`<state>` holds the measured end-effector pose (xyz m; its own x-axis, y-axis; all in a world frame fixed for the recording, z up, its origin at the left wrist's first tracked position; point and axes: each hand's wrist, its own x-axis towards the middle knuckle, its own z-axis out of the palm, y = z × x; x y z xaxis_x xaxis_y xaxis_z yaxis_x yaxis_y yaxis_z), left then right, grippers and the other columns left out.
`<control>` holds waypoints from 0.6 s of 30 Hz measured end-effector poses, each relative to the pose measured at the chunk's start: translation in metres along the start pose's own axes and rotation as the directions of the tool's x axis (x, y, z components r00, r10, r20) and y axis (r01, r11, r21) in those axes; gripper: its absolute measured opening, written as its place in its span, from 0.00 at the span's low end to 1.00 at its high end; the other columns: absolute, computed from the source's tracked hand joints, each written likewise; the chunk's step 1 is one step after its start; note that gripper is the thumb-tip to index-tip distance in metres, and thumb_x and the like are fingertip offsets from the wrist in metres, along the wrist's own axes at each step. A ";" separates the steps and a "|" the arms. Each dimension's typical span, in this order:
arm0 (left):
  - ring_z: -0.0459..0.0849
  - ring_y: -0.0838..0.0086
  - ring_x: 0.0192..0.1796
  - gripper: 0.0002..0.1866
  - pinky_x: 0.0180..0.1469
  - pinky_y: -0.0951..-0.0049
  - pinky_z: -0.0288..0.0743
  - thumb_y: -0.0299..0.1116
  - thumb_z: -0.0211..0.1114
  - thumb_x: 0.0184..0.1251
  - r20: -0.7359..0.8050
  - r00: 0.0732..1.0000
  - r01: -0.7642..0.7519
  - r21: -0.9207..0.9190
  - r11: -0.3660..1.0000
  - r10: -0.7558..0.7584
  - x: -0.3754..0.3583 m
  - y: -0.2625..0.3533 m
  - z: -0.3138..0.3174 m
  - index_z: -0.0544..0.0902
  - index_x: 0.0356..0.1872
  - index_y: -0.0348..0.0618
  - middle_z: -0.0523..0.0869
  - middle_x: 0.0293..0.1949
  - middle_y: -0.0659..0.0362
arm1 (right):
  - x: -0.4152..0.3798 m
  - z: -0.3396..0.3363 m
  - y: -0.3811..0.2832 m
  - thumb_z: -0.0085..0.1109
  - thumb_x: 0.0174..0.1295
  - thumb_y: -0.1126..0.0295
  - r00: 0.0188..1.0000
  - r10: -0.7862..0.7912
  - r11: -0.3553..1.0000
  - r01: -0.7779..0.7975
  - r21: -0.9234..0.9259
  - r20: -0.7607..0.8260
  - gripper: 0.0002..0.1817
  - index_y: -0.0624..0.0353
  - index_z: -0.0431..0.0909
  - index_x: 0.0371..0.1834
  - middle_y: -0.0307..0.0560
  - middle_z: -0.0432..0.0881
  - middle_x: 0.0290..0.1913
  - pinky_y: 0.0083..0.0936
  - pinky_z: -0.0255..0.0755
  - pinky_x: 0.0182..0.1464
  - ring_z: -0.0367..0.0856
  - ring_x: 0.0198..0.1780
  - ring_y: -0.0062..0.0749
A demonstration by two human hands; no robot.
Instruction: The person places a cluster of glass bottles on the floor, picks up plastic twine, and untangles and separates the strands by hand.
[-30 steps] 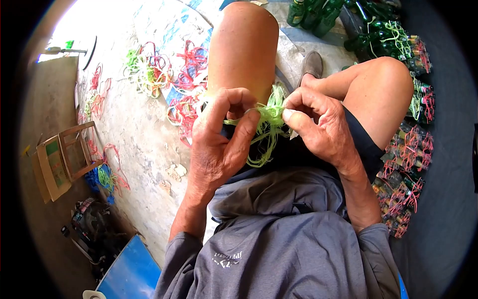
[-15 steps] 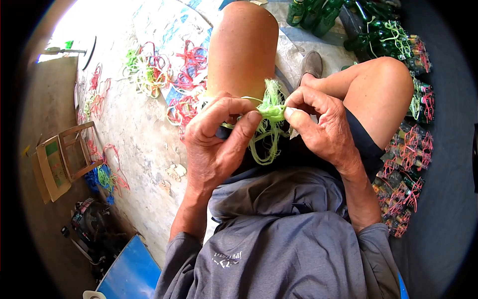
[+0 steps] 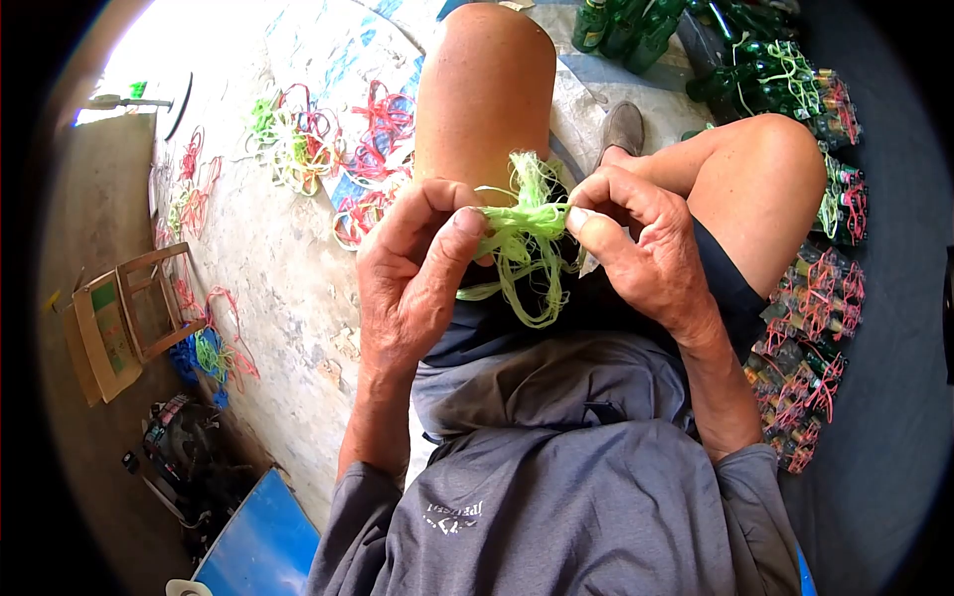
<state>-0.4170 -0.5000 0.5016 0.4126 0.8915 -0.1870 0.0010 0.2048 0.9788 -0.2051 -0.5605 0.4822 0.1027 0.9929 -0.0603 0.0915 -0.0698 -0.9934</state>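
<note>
A tangled bundle of light green string (image 3: 527, 221) is stretched between my two hands, above my lap. My left hand (image 3: 417, 263) pinches its left end between thumb and fingertips. At the right end, my right hand (image 3: 641, 238) grips the string between thumb and index finger. Loose loops hang below the bundle, and a frayed tuft stands up at its top.
Red and green string piles (image 3: 298, 144) lie on the floor at the upper left. Green bottles (image 3: 636, 35) stand at the top right, with string-tied bottles (image 3: 810, 308) below. A wooden frame (image 3: 154, 303) and a blue panel (image 3: 260, 541) are at the left.
My left hand has moved slightly left, and more of the green bundle now shows between my hands. The tuft has shifted left. My right hand has barely moved.
</note>
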 end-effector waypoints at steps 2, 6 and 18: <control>0.82 0.81 0.45 0.09 0.48 0.77 0.80 0.29 0.63 0.81 0.018 1.000 0.011 0.038 0.999 -0.011 0.001 0.000 0.000 0.81 0.53 0.34 0.84 0.44 0.62 | 0.001 0.001 -0.001 0.60 0.68 0.78 0.999 -0.035 0.999 0.035 0.010 -0.013 0.02 0.64 0.79 0.36 0.33 0.72 0.35 0.15 0.65 0.38 0.71 0.33 0.12; 0.76 0.86 0.38 0.08 0.40 0.83 0.72 0.29 0.64 0.81 0.047 0.999 -0.013 0.077 0.997 0.009 0.004 0.001 0.000 0.81 0.50 0.34 0.82 0.37 0.66 | 0.003 -0.003 0.007 0.63 0.68 0.75 0.994 -0.109 0.993 0.107 -0.053 -0.019 0.03 0.63 0.80 0.39 0.37 0.81 0.31 0.18 0.73 0.42 0.77 0.33 0.17; 0.76 0.87 0.38 0.07 0.41 0.84 0.72 0.28 0.64 0.82 0.016 1.000 -0.025 0.091 0.996 0.024 0.004 0.003 0.006 0.82 0.51 0.34 0.82 0.37 0.67 | 0.014 0.009 -0.003 0.68 0.61 0.78 0.889 -0.458 0.841 0.432 -0.325 -0.004 0.08 0.63 0.84 0.44 0.49 0.81 0.41 0.33 0.77 0.47 0.84 0.43 0.41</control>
<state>-0.4100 -0.4980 0.5041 0.4268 0.8897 -0.1620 0.0730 0.1447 0.9868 -0.2126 -0.5455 0.4838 0.0529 0.9142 0.4018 0.4436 0.3390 -0.8296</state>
